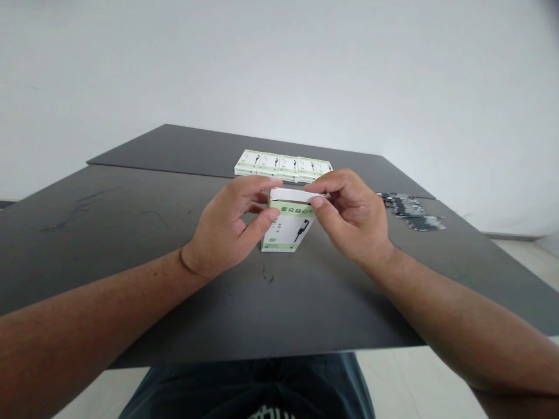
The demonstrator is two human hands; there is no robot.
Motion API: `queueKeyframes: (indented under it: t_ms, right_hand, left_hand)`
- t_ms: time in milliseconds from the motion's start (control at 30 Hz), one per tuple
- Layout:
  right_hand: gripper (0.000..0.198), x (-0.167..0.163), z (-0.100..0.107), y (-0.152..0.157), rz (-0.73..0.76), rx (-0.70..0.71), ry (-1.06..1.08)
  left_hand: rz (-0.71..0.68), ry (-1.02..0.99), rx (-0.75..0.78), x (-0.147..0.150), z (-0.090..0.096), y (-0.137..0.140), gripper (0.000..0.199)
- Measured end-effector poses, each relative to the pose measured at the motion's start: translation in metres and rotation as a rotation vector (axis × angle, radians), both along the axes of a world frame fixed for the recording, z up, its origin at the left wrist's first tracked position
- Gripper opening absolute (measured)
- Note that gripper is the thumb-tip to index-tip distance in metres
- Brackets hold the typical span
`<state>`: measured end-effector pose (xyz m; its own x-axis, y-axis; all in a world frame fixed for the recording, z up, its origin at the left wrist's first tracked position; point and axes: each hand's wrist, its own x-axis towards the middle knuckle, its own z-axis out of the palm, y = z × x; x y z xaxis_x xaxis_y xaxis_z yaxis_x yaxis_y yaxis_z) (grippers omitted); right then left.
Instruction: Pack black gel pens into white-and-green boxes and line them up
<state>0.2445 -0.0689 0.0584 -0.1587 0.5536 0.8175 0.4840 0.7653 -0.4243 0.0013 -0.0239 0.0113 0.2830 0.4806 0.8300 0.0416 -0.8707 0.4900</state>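
Observation:
A small white and green carton (285, 233) stands upright on the dark table in front of me, its printed face with a black device picture turned my way. At its top, a white flap (290, 194) shows. My left hand (238, 224) grips the carton's left side, thumb on the front edge and fingers curled behind. My right hand (351, 215) pinches the upper right corner by the flap, with its thumb on the front and its index finger over the top. The carton's inside is hidden.
Several matching cartons (283, 165) lie side by side in a row farther back. A pile of slim black and clear items (410, 212), too small to name, lies to the right. The dark table (183, 326) has a seam across it, and a white wall (279, 70) rises behind.

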Motion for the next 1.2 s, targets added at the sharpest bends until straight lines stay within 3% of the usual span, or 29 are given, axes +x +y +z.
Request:
queueKeyframes:
  t_ms: [300, 533, 700, 1033, 1200]
  right_hand:
    - [0.009, 0.005, -0.005, 0.008, 0.062, 0.091, -0.053]
    - [0.012, 0.004, -0.007, 0.011, 0.074, 0.162, -0.112]
    - [0.015, 0.002, -0.015, 0.014, -0.001, 0.267, -0.151]
    - [0.014, -0.002, -0.02, 0.008, -0.035, 0.12, -0.103]
    - [0.019, 0.001, -0.025, 0.015, 0.01, 0.085, -0.091]
  left_hand:
    - [0.045, 0.054, 0.03, -0.002, 0.005, -0.002, 0.036]
    - [0.103, 0.109, 0.159, -0.003, 0.014, -0.002, 0.024]
    - [0.16, 0.121, 0.198, -0.003, 0.014, -0.001, 0.021]
    - [0.125, 0.101, 0.119, -0.004, 0.015, 0.001, 0.019]
    - [-0.051, 0.027, -0.13, -0.001, -0.002, 0.009, 0.05]
